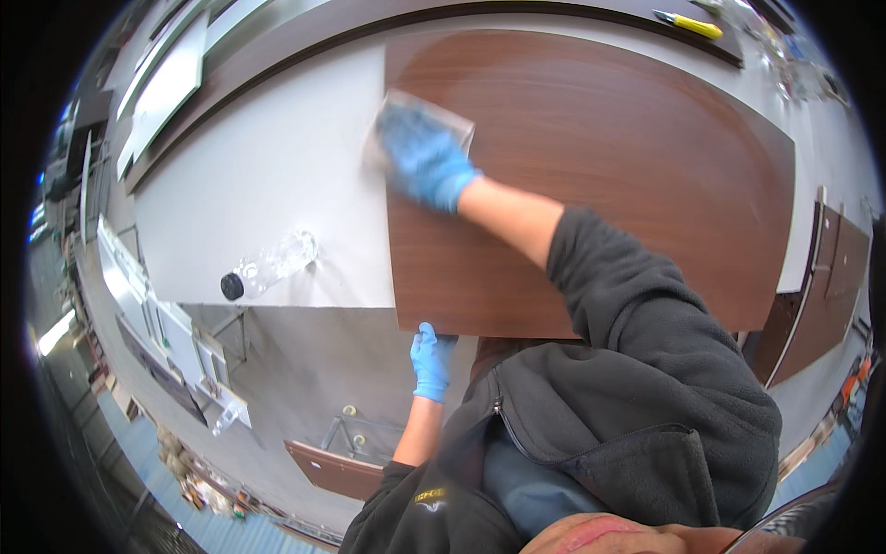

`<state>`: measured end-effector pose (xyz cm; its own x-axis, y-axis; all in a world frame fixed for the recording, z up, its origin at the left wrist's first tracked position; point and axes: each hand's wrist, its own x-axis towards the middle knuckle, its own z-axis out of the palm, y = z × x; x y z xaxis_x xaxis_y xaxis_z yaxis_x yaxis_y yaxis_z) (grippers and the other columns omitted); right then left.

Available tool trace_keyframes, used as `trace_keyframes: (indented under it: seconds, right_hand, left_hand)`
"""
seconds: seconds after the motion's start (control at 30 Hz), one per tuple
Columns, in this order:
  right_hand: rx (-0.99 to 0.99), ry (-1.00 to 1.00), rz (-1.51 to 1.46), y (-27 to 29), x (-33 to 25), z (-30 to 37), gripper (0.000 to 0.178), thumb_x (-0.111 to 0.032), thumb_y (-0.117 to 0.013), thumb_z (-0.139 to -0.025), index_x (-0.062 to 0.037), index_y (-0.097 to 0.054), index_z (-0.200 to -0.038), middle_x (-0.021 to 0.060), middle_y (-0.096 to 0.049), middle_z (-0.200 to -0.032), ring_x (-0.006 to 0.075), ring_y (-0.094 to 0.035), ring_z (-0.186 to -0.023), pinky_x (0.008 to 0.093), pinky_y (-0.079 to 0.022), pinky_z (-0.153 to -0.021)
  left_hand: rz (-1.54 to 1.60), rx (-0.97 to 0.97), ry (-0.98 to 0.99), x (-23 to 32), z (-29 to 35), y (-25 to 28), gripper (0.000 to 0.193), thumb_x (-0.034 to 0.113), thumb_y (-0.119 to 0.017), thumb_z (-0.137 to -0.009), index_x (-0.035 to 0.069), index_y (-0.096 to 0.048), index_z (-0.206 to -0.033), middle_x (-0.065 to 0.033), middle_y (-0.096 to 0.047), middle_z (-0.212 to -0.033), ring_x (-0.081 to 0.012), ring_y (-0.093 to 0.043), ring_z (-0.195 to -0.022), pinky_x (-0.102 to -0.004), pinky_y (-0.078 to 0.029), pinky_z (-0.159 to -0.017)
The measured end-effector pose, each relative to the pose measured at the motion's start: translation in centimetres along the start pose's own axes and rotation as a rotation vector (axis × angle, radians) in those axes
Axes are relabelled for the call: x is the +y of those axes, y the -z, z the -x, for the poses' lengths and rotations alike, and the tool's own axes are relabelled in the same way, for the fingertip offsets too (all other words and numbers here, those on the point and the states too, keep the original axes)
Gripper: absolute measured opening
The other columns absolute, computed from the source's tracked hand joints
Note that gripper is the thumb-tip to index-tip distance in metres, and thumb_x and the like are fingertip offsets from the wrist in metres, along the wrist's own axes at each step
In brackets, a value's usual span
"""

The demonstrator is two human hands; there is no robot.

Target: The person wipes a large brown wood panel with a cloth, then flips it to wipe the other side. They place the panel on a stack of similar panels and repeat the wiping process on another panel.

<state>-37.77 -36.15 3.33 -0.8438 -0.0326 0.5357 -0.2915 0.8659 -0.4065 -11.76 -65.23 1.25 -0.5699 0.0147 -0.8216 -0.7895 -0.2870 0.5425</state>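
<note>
A large brown wood-grain board lies flat across the white tabletop. My right hand, in a blue glove, presses a pale cloth onto the board's far left edge. Both are smeared by motion, and the cloth sticks out around the glove. At the board's near left corner my left hand, also gloved in blue, grips the edge; its fingers are partly hidden below. Left of the board, a clear plastic bottle with a black cap lies on its side.
Long dark brown panels run along the far side, with a yellow-handled utility knife on them at the right. White panels stand at the far left. More brown panels are at the right and another is low, near my left arm.
</note>
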Motion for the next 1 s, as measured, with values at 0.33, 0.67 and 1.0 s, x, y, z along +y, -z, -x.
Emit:
trace_keyframes:
  seconds: [0.33,0.67,1.0]
  right_hand:
    - [-0.06,-0.217,0.12,6.7,4.0,8.1,0.059,-0.032,-0.068,-0.095,-0.0008,-0.06,-0.144,0.0225,-0.06,-0.15,0.0368,-0.053,-0.146,0.0439,-0.038,-0.126]
    - [0.127,-1.373,1.095,25.6,23.5,28.3,0.084,-0.064,-0.047,-0.103,-0.0042,-0.045,-0.162,0.0222,-0.041,-0.17,0.0402,-0.035,-0.159,0.0574,-0.022,-0.13]
    - [0.053,-0.202,0.124,3.1,0.8,4.4,0.068,-0.036,-0.066,-0.098,-0.0017,-0.05,-0.155,0.0249,-0.052,-0.16,0.0392,-0.052,-0.149,0.0481,-0.044,-0.123]
  left_hand:
    - [-0.159,-0.08,0.156,2.4,-0.6,1.6,0.058,0.049,-0.065,-0.109,0.01,-0.051,-0.151,-0.0136,-0.061,-0.145,-0.0344,-0.061,-0.132,-0.058,-0.048,-0.114]
    - [-0.171,-0.099,0.178,2.8,-0.6,1.1,0.056,0.048,-0.065,-0.109,0.01,-0.052,-0.149,-0.0121,-0.064,-0.144,-0.0355,-0.064,-0.131,-0.0557,-0.052,-0.11]
    - [-0.513,-0.091,0.133,4.3,-0.7,1.5,0.069,0.059,-0.058,-0.109,0.009,-0.047,-0.155,-0.0136,-0.061,-0.15,-0.0349,-0.061,-0.137,-0.054,-0.048,-0.116]
